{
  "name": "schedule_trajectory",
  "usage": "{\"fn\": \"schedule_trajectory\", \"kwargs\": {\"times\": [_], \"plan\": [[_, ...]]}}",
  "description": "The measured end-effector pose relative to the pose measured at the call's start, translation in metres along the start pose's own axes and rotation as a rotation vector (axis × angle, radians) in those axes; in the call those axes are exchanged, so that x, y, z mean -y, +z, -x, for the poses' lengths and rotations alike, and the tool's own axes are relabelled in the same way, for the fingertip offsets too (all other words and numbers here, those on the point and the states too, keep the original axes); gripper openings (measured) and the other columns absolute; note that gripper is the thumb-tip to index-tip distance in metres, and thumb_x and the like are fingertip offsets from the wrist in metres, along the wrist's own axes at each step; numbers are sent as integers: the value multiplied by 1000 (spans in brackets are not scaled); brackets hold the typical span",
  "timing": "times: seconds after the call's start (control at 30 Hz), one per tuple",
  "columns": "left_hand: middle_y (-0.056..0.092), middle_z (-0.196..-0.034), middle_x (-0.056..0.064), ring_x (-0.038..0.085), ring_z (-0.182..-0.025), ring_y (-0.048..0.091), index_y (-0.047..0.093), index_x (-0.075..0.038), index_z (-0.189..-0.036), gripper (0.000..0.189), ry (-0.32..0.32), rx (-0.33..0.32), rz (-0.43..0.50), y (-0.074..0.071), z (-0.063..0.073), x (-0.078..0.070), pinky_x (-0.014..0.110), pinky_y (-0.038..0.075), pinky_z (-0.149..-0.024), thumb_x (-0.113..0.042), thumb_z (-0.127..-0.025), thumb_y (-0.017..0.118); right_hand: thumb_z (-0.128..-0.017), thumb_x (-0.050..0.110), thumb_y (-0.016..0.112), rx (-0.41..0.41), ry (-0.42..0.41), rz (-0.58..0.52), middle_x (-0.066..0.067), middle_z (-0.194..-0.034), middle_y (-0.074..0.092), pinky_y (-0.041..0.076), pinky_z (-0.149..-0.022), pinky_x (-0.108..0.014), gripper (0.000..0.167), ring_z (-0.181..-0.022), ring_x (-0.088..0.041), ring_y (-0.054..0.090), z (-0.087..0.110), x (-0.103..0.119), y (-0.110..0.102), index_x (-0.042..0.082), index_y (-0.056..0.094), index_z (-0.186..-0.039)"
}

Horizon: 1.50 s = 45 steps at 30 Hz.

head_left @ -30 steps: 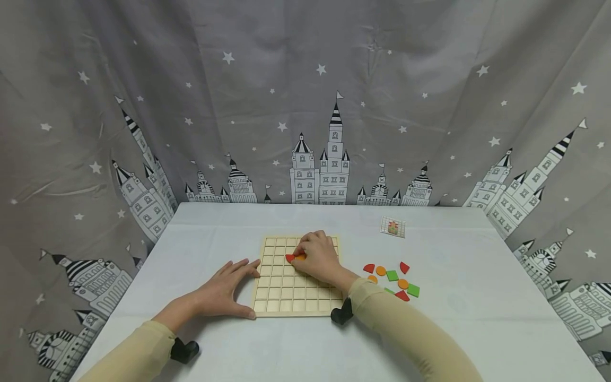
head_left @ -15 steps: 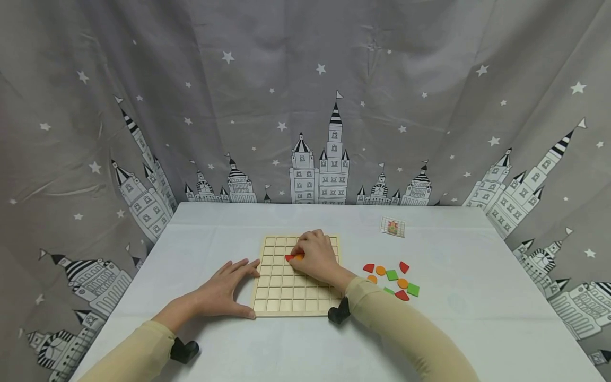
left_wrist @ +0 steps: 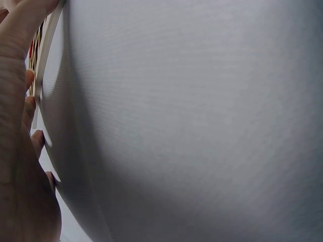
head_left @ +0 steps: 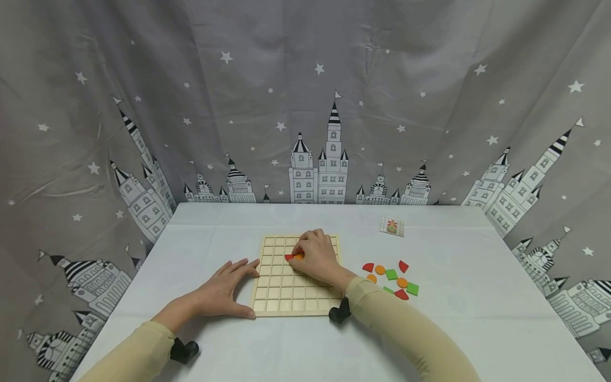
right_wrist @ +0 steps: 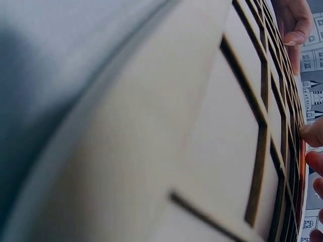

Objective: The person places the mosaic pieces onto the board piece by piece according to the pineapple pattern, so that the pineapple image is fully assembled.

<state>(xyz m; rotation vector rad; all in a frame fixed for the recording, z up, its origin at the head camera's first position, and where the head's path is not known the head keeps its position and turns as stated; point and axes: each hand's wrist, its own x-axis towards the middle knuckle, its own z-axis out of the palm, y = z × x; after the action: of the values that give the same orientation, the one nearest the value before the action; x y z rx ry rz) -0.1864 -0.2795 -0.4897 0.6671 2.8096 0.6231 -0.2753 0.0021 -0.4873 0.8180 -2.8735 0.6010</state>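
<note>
The white-covered table (head_left: 468,260) carried 1 gridded wooden board (head_left: 286,293), 1 printed card (head_left: 392,226), 3 red quarter-circles (head_left: 403,266), 3 orange discs (head_left: 402,283), 3 green pieces (head_left: 412,289).

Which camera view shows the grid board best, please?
The head view: most of the grid board shows there, though the right hand covers some cells. The right wrist view shows only a close, slanted part; the left wrist view, just a narrow strip.

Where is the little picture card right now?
In the head view, the picture card lies right of the grid board, beyond the loose coloured pieces, on the white table.
</note>
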Motion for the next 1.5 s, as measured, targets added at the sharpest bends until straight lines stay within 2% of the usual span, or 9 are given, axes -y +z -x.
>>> {"fn": "schedule_trajectory", "kwargs": {"times": [0.23, 0.47, 0.67, 0.8, 0.93, 1.13, 1.23, 1.33, 1.5], "plan": [[30, -167, -1, 35, -154, 20, 50, -27, -135, 94, -9, -5, -6, 2, 0, 1, 59, 8, -125, -83, -64, 76, -90, 41, 73, -19, -8, -70, 1, -122, 62, 40, -101, -46, 22, -120, -26, 46, 4, -11, -13, 24, 77, -104], [30, -166, 0, 36, -154, 21, 51, -26, -135, 95, -8, -9, -10, 2, -1, 1, 59, 8, -125, -83, -63, 76, -91, 35, 75, -9, 40, -203, 0, -125, 60, 36, -105, -47, 25, -124, -26, 42, 12, -34, -40, 22, 78, -111], [31, -166, 1, 35, -154, 21, 51, -26, -135, 95, -9, -4, -10, 3, -1, 0, 59, 8, -125, -83, -63, 76, -91, 34, 76, -10, 48, -251, -1, -126, 61, 34, -110, -51, 32, -126, -27, 43, 30, -66, -59, 18, 76, -119], [31, -166, 1, 36, -154, 21, 51, -26, -135, 95, -12, -3, -11, 2, -1, 1, 60, 8, -125, -83, -63, 76, -92, 33, 76, 5, 78, -276, -1, -129, 61, 38, -109, -54, 36, -127, -27, 43, 48, -86, -74, 17, 73, -124], [31, -166, 2, 36, -153, 21, 51, -26, -134, 95, -16, -4, -15, 2, -1, 2, 60, 8, -124, -83, -63, 76, -92, 34, 76, 21, 123, -281, -2, -132, 61, 41, -108, -59, 39, -129, -30, 45, 65, -106, -87, 17, 72, -127], [32, -166, 2, 37, -153, 22, 52, -26, -133, 93, -14, -5, -9, 2, -1, 2, 61, 9, -124, -83, -63, 76, -93, 36, 75, 40, 226, -304, -6, -142, 57, 26, -117, -68, 43, -144, -36, 33, 92, -135, -97, 18, 69, -131], [32, -166, 2, 38, -153, 22, 52, -27, -132, 92, -11, -8, -4, 2, -2, 2, 62, 9, -124, -83, -63, 76, -93, 36, 74, 44, 257, -280, -8, -145, 56, 26, -116, -70, 41, -145, -38, 32, 105, -147, -101, 20, 69, -130], [32, -166, 2, 38, -152, 22, 51, -27, -131, 91, -4, -10, 0, 2, -2, 2, 62, 9, -124, -82, -63, 77, -93, 34, 75, 37, 259, -237, -10, -140, 59, 30, -112, -70, 36, -137, -39, 39, 120, -156, -104, 19, 72, -126], [33, -165, 4, 39, -152, 23, 52, -25, -133, 93, 7, -17, 5, 1, -1, 0, 63, 9, -123, -81, -64, 78, -89, 32, 79, 1, 238, -154, -8, -121, 67, 37, -104, -66, 29, -124, -39, 46, 141, -169, -106, 18, 78, -114]]}}
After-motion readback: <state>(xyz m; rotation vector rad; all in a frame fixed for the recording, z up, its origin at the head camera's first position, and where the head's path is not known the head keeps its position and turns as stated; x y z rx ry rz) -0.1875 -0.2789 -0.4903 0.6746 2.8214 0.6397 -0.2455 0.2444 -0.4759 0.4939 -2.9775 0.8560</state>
